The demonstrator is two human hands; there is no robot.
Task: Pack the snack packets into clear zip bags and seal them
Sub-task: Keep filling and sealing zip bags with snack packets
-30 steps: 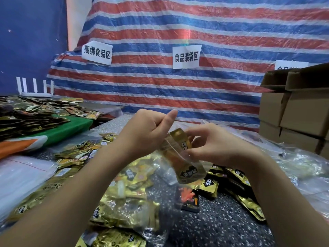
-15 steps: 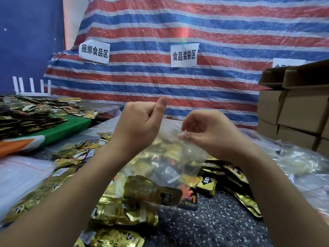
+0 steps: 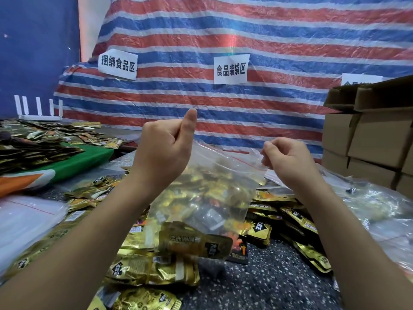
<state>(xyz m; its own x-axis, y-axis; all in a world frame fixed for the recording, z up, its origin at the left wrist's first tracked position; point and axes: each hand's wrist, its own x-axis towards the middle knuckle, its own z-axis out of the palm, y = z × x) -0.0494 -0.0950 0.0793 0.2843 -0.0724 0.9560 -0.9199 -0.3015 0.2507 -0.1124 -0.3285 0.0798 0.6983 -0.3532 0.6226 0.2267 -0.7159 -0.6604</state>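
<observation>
I hold a clear zip bag (image 3: pixel 220 175) with a red seal line up in front of me, its mouth stretched between both hands. My left hand (image 3: pixel 164 153) grips the bag's left top corner, fingers curled and thumb pointing up. My right hand (image 3: pixel 288 156) pinches the right end of the seal strip. A gold snack packet (image 3: pixel 194 242) lies inside at the bottom of the bag. Loose gold packets (image 3: pixel 152 269) are heaped on the speckled table (image 3: pixel 279 285) under and around the bag.
Stacked cardboard boxes (image 3: pixel 368 139) stand at the right. Filled clear bags (image 3: pixel 377 204) lie in front of them. At the left are a stack of empty bags (image 3: pixel 24 215), a green board (image 3: pixel 85 157) with more packets, and a white router (image 3: pixel 38 108). A striped tarp hangs behind.
The packet dropped from the bag's mouth to its bottom. My hands moved apart along the top edge, the right sliding rightward, and the bag hangs stretched wider.
</observation>
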